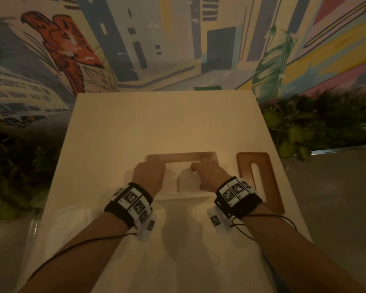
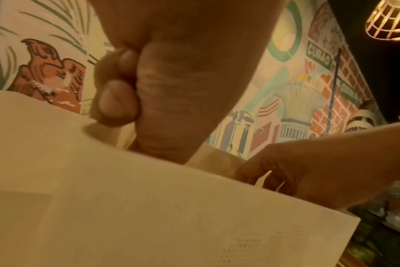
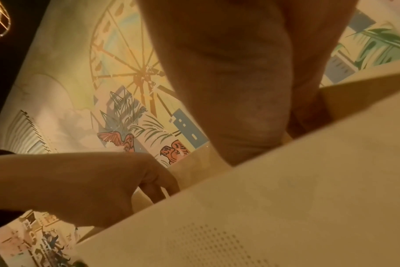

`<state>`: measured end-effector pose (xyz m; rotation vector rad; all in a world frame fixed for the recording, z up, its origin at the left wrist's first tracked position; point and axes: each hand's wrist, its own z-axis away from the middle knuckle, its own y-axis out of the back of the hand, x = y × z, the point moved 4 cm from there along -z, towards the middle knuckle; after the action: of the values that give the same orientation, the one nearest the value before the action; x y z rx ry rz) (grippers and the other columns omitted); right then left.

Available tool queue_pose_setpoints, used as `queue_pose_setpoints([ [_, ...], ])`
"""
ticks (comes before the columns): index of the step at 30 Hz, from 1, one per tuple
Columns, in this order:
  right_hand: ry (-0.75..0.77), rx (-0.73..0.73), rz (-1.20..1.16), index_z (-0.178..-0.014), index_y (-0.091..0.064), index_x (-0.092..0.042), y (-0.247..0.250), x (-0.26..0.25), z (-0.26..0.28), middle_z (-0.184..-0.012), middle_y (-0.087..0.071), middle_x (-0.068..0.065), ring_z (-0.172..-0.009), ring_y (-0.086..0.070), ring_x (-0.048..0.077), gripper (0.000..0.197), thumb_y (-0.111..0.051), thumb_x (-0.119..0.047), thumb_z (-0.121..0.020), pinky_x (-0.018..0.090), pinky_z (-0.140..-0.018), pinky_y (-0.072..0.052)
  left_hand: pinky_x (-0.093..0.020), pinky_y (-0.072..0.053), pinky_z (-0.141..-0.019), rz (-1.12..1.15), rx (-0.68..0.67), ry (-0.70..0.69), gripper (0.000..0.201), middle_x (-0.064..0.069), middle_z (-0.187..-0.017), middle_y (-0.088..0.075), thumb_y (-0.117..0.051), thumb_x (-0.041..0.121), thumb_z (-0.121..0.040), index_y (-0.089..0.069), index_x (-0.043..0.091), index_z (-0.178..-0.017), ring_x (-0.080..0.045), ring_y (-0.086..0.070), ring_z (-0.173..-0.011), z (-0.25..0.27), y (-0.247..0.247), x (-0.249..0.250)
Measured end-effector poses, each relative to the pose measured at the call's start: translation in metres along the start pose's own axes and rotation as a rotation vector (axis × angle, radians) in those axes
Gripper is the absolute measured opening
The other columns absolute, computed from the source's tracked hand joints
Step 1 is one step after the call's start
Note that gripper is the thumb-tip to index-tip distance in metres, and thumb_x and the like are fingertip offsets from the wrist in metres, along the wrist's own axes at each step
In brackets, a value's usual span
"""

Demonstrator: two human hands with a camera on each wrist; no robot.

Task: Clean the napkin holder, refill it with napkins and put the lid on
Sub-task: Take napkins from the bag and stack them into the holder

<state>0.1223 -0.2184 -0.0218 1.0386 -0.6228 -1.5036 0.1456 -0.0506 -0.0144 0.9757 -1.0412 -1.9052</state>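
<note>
Both hands are down in the open wooden napkin holder (image 1: 181, 157) on the white table (image 1: 135, 123), left hand (image 1: 149, 175) and right hand (image 1: 209, 176) curled around the white napkins (image 1: 184, 180), lid (image 1: 260, 180) lying just right

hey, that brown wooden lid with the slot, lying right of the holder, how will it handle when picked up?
The flat brown wooden lid looks rigid, so it probably won't flex. Lying flat on the white table, it shouldn't roll. Its long slot likely offers a finger hold.
</note>
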Motion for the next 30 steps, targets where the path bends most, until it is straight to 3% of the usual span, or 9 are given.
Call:
queue_pose_setpoints([
  [6, 0.009, 0.025, -0.017, -0.124, -0.052, -0.014, -0.002, 0.0, 0.0, -0.123, -0.056, 0.012, -0.108, -0.057, 0.03, 0.041, -0.059, -0.004, -0.085, 0.036, -0.089, -0.048, -0.036, -0.05, -0.082, 0.025, -0.027, -0.027, 0.023, -0.011, -0.121, -0.058, -0.048, 0.017, -0.095, -0.059, 0.014, -0.116, -0.027, -0.062, -0.103, -0.003, 0.003, 0.007],
  [9, -0.001, 0.023, -0.049, -0.128, -0.05, -0.017, -0.001, 0.003, 0.004, -0.127, -0.052, 0.011, -0.111, -0.056, 0.03, 0.045, -0.061, -0.007, -0.085, 0.036, -0.088, -0.048, -0.035, -0.048, -0.086, 0.114, -0.007, -0.044, 0.028, -0.006, -0.122, -0.061, -0.044, 0.016, -0.097, -0.052, 0.017, -0.124, -0.025, -0.063, -0.104, 0.005, 0.006, -0.001],
  [12, 0.013, 0.133, -0.178, -0.127, -0.051, -0.022, 0.007, 0.005, 0.014, -0.129, -0.049, 0.006, -0.108, -0.055, 0.023, 0.045, -0.066, -0.017, -0.085, 0.034, -0.089, -0.049, -0.034, -0.049, -0.091, 0.317, 0.093, -0.034, 0.043, -0.003, -0.13, -0.058, -0.05, 0.021, -0.095, -0.043, 0.023, -0.137, -0.022, -0.062, -0.108, 0.028, 0.013, -0.02],
  [15, 0.1, 0.278, -0.287, -0.119, -0.057, -0.025, 0.016, -0.005, 0.029, -0.117, -0.055, -0.002, -0.098, -0.054, 0.014, 0.038, -0.07, -0.03, -0.084, 0.03, -0.089, -0.047, -0.032, -0.047, -0.091, 0.567, 0.205, 0.076, 0.042, 0.004, -0.128, -0.06, -0.059, 0.036, -0.09, -0.05, 0.029, -0.13, -0.018, -0.06, -0.11, 0.071, 0.016, -0.045],
  [18, 0.209, 0.311, -0.352, -0.112, -0.061, -0.026, 0.023, -0.028, 0.045, -0.101, -0.061, -0.011, -0.085, -0.057, 0.006, 0.031, -0.07, -0.033, -0.084, 0.02, -0.075, -0.047, -0.033, -0.052, -0.086, 0.749, 0.279, 0.197, 0.035, 0.013, -0.113, -0.066, -0.064, 0.045, -0.085, -0.058, 0.034, -0.117, -0.014, -0.064, -0.095, 0.123, 0.006, -0.063],
  [20, 0.276, 0.298, -0.381, -0.108, -0.064, -0.025, 0.024, -0.051, 0.052, -0.094, -0.063, -0.013, -0.081, -0.059, 0.003, 0.026, -0.07, -0.032, -0.084, 0.014, -0.069, -0.044, -0.032, -0.053, -0.079, 0.852, 0.307, 0.294, 0.029, 0.016, -0.102, -0.068, -0.068, 0.045, -0.082, -0.062, 0.034, -0.109, -0.011, -0.063, -0.082, 0.16, -0.011, -0.074],
  [25, 0.502, 0.204, -0.374, -0.103, -0.068, -0.019, 0.011, -0.137, 0.059, -0.09, -0.068, -0.009, -0.073, -0.061, 0.004, 0.017, -0.067, -0.025, -0.087, 0.005, -0.064, -0.042, -0.031, -0.052, -0.071, 0.909, 0.343, 0.629, 0.019, 0.013, -0.098, -0.07, -0.073, 0.03, -0.08, -0.066, 0.032, -0.097, -0.016, -0.067, -0.081, 0.25, -0.076, -0.083],
  [27, 0.588, 0.151, -0.349, -0.103, -0.068, -0.016, -0.002, -0.175, 0.053, -0.09, -0.068, -0.005, -0.073, -0.06, 0.008, 0.016, -0.065, -0.022, -0.089, 0.009, -0.067, -0.044, -0.035, -0.052, -0.072, 0.942, 0.329, 0.774, 0.02, 0.009, -0.104, -0.07, -0.074, 0.023, -0.08, -0.068, 0.031, -0.097, -0.021, -0.069, -0.084, 0.279, -0.106, -0.082],
  [30, 0.628, 0.084, -0.295, -0.107, -0.066, -0.013, -0.025, -0.227, 0.034, -0.1, -0.068, 0.001, -0.081, -0.056, 0.011, 0.019, -0.06, -0.022, -0.091, 0.027, -0.079, -0.049, -0.038, -0.049, -0.084, 0.984, 0.217, 0.862, 0.024, 0.006, -0.126, -0.064, -0.068, 0.024, -0.085, -0.069, 0.033, -0.108, -0.021, -0.065, -0.107, 0.302, -0.146, -0.08],
])
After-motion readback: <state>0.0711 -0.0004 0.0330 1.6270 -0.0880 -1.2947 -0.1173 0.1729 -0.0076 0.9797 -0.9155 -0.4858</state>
